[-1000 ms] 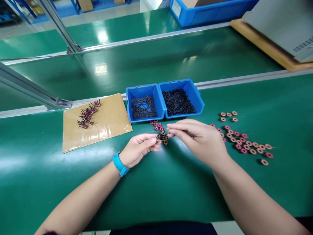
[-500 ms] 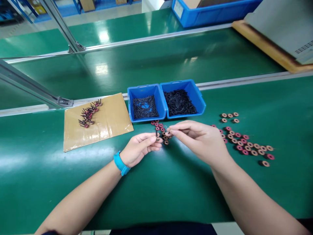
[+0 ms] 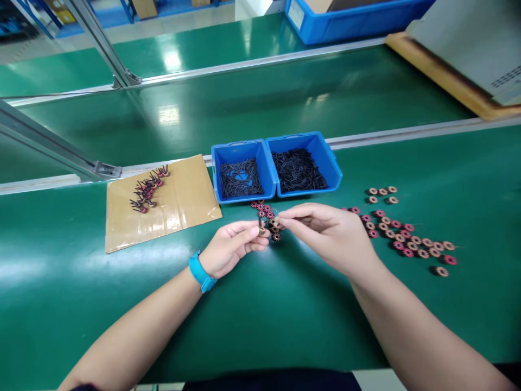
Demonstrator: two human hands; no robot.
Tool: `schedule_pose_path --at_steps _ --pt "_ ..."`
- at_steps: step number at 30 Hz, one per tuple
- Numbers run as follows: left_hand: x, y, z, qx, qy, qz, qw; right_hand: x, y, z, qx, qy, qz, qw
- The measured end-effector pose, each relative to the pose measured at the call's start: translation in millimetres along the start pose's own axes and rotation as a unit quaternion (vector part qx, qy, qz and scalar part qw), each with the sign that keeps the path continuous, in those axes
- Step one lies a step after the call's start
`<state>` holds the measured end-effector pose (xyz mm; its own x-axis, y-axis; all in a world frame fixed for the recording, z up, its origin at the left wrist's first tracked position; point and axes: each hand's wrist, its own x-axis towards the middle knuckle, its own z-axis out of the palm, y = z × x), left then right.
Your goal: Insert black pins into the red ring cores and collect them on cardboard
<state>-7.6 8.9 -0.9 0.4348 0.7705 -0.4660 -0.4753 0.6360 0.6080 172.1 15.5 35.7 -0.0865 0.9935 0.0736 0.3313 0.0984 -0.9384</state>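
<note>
Between the thumb and fingers of my left hand [image 3: 233, 242] is a small ring-shaped wire coil [image 3: 261, 231], a black sleeve standing up from it. My right hand [image 3: 336, 234] is closed in a pinch just right of that coil. Whatever sits between its fingertips is too small to make out; a thin wire shows near them. Beneath and behind the fingertips, a cluster of red and copper coils [image 3: 261, 208] lies on the green table [image 3: 260, 320], partly hidden by my hands.
Two blue bins stand behind my hands, the left bin [image 3: 215, 174] and the right bin [image 3: 334, 168], both holding black sleeves [image 3: 299, 169]. Sleeved coils [image 3: 147, 190] lie on a cardboard sheet [image 3: 183, 190] at left. Loose coils [image 3: 401, 236] spread at right. A metal post [image 3: 44, 138] rises at left.
My right hand has shifted slightly left, bringing its fingertips closer to the coil. My left hand stays almost still with the coil in it.
</note>
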Motion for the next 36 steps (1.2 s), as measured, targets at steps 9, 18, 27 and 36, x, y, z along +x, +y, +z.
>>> schedule_pose_path --at_steps 9,18,27,36 --pt "0 -1 -0.7 0.010 -0.017 0.012 1.000 -3 4 17 0.066 -0.005 0.016 0.998" --pt "-5 5 1.8 -0.020 -0.006 0.031 0.999 5 3 1 -0.001 -0.069 -0.021 0.997" --pt "-35 45 -41.6 0.105 0.162 0.224 0.955 96 -21 24 -0.464 -0.198 -0.230 0.832" --pt "-54 74 -100.7 0.593 0.409 0.184 0.669 126 -19 65 -0.614 -0.276 -0.190 0.714"
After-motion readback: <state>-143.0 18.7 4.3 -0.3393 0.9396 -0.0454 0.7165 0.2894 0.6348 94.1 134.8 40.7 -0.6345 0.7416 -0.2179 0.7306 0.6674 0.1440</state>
